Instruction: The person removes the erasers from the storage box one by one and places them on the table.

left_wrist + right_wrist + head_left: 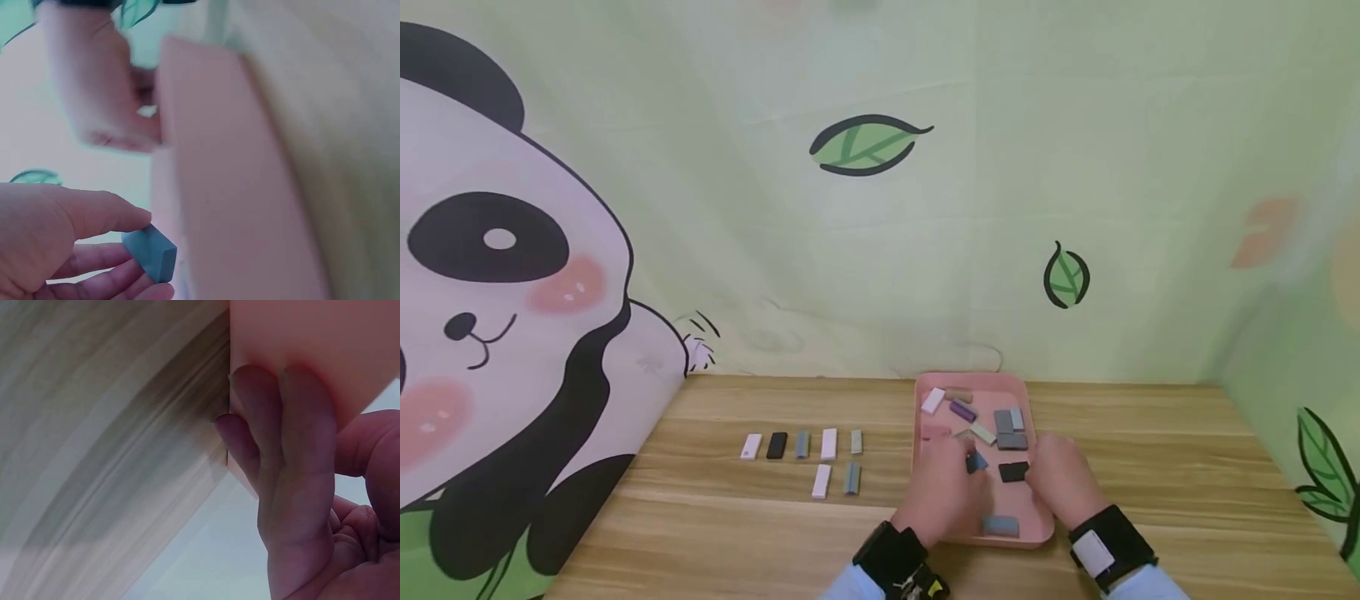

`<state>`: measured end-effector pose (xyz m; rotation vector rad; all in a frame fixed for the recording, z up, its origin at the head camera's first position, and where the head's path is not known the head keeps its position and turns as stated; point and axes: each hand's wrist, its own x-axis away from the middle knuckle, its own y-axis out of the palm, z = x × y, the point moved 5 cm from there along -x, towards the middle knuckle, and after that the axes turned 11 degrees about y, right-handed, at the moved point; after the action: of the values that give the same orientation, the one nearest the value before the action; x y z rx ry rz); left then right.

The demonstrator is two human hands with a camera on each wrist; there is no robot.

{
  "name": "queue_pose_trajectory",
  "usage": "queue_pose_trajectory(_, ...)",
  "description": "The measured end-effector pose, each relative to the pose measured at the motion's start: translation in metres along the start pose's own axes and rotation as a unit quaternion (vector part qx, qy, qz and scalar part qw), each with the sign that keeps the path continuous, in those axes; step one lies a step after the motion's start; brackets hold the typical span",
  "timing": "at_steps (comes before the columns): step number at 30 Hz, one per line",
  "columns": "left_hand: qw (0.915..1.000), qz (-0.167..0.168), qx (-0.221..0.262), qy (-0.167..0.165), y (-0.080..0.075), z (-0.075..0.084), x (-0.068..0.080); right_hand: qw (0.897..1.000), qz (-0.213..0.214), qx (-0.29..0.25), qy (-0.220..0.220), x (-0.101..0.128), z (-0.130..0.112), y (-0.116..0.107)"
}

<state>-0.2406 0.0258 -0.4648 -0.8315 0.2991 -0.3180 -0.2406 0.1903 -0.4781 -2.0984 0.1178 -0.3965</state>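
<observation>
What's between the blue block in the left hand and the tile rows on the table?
Only the pink tray's left rim: in the head view, the left hand holds the blue block inside it, and the tile rows lie beyond, leftward. Nothing else visible blocks the way.

Black wristbands (1126, 533) adjoin pale blue sleeves (1146, 585).

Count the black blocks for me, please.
2: one black block on the table, another black block in the pink tray near the right hand. Others may be hidden.
</observation>
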Motion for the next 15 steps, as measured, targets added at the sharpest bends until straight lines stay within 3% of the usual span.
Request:
queue_pose_trajectory(3,0.9992,0.035,0.018,0.007,-0.019,-0.006,-0.001,1.0,0.003,-0.002,-0.007,0.0,0.0,0.001)
queue_pose_trajectory(9,0.9942,0.103,0.027,-0.013,-0.064,-0.017,0.006,1.0,0.007,0.001,-0.012,-0.001,0.003,0.002)
queue_pose_trajectory(15,0.9852,0.17,-0.006,-0.022,-0.106,-0.035,0.018,1.0,-0.002,0.007,-0.006,-0.001,0.001,0.002)
